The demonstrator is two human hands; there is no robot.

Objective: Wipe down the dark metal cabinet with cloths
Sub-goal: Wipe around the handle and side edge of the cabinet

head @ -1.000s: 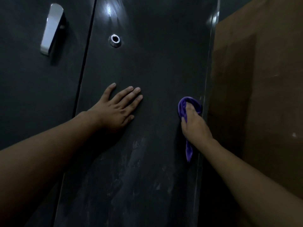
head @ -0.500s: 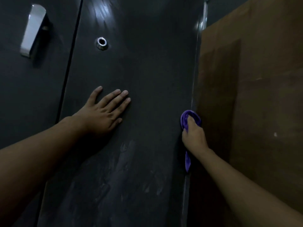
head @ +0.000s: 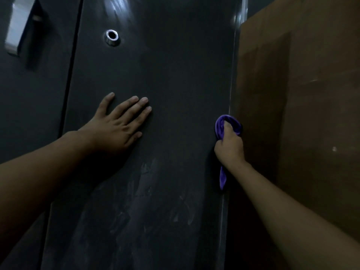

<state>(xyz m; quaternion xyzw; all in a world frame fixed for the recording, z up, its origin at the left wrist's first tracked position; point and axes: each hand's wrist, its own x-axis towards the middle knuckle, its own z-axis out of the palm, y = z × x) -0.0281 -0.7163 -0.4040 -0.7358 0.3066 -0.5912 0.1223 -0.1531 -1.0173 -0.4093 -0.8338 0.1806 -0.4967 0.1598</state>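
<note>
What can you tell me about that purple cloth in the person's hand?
The purple cloth looks soft and thin, and it is bunched into a wad. The right hand grips it with fingers curled round it. Only a rounded loop shows above the knuckles, and a narrow tail hangs down below the wrist. It sits at the right edge of the dark cabinet door, beside the brown board. It seems pressed against that edge, though the hand hides the contact.

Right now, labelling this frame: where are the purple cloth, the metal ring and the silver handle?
purple cloth (head: pixel 219 127): head view, bunched top fold.
metal ring (head: pixel 111 42): head view, lower rim.
silver handle (head: pixel 17 26): head view, flat front face.
</note>
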